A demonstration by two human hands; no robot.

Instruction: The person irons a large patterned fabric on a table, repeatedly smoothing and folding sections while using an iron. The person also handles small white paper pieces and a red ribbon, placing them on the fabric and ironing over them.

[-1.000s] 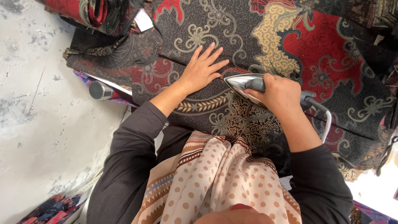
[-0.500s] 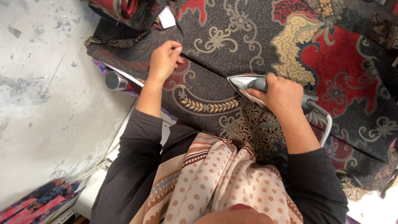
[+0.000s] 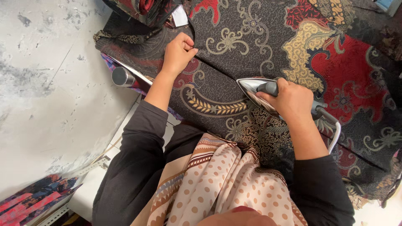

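Observation:
A dark patterned cloth (image 3: 234, 46) with red, gold and cream scrollwork covers the board in front of me. My right hand (image 3: 291, 100) grips the grey handle of a silver iron (image 3: 253, 88), whose pointed soleplate faces left on the cloth. My left hand (image 3: 179, 52) is closed on the cloth's folded edge at the upper left, fingers curled around it. A white cord (image 3: 335, 134) runs from the back of the iron down to the right.
A folded pile of dark and red fabric (image 3: 142, 10) with a white tag lies at the top. A metal tube end (image 3: 121, 77) sticks out under the board's left edge. Grey concrete floor (image 3: 46, 83) lies to the left, colourful cloth (image 3: 33, 201) at the bottom left.
My left hand went from lying flat and spread on the cloth to the upper left, where it closed on the fabric's edge. The iron stayed in my right hand, barely shifting.

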